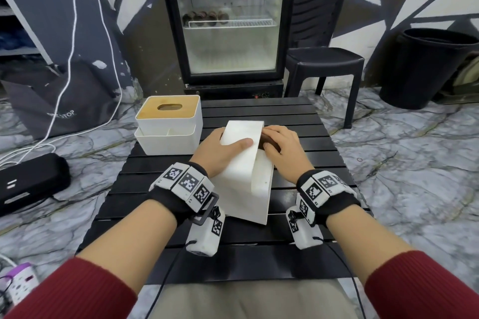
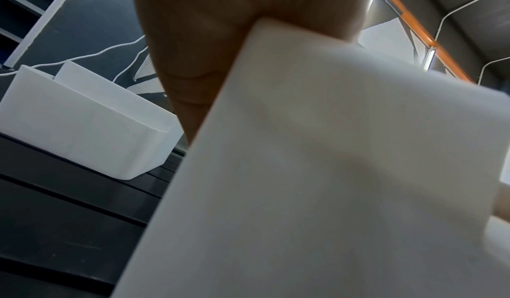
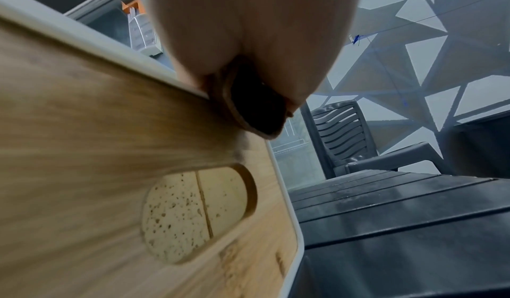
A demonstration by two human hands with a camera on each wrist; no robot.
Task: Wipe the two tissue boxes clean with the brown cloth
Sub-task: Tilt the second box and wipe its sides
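White plastic fills most of what I see: the near tissue box (image 1: 242,163) is tipped on its side on the black slatted table (image 1: 305,122), its wooden lid (image 3: 110,150) turned to my right. My left hand (image 1: 220,151) grips this box from the left, thumb laid across the upturned white face and fingers wrapped over the far edge. My right hand (image 1: 282,147) is curled around the brown cloth (image 1: 269,141) and presses it against the lid near the upper edge; from the right wrist view the cloth (image 3: 254,106) shows as a dark wad pinched between palm and wood, above the lid's oval slot (image 3: 198,213).

A second tissue box (image 1: 169,125), also white with a wooden top and an oval opening, stands upright at the far left corner of the table, just beside my left hand but apart from it.

Beyond the table stand a glass-door fridge (image 1: 228,21), a black plastic chair (image 1: 324,59) and a black bin (image 1: 427,67) on marble-patterned floor.
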